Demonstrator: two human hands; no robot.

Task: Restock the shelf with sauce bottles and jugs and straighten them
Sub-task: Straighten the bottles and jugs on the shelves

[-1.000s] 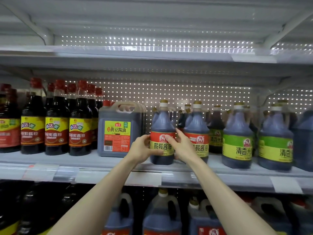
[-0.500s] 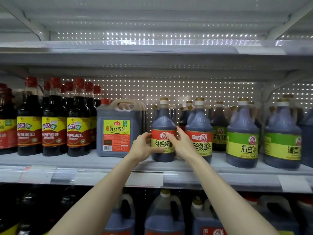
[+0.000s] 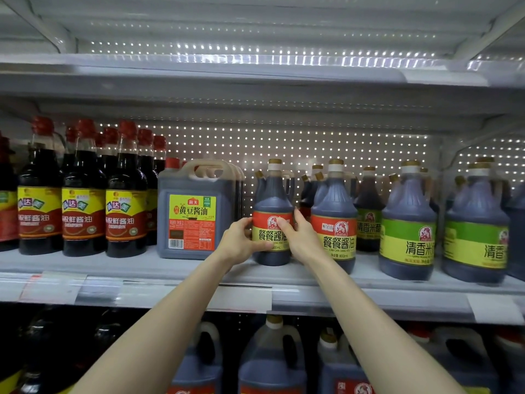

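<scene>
Because both hands close round it, the sauce bottle (image 3: 272, 194) shows its red-and-yellow label only in part: the last large black character and the small print beneath are covered. The left hand (image 3: 240, 243) grips its left flank, thumb laid across the label's lower edge, the other fingers hidden behind the bottle. The right hand (image 3: 302, 238) holds the right flank, fingers (image 3: 284, 224) curled onto the label's front.

The bottle stands upright near the front of the shelf (image 3: 136, 268), between a square jug (image 3: 193, 217) and a twin bottle (image 3: 333, 200). It is dark, broad below, narrow-necked, with a white collar and gold cap. Rear rows are mostly hidden. The rightmost green-labelled jug (image 3: 477, 223) has its label cut off, and the lower-shelf jugs (image 3: 272, 362) are dim and cropped.
</scene>
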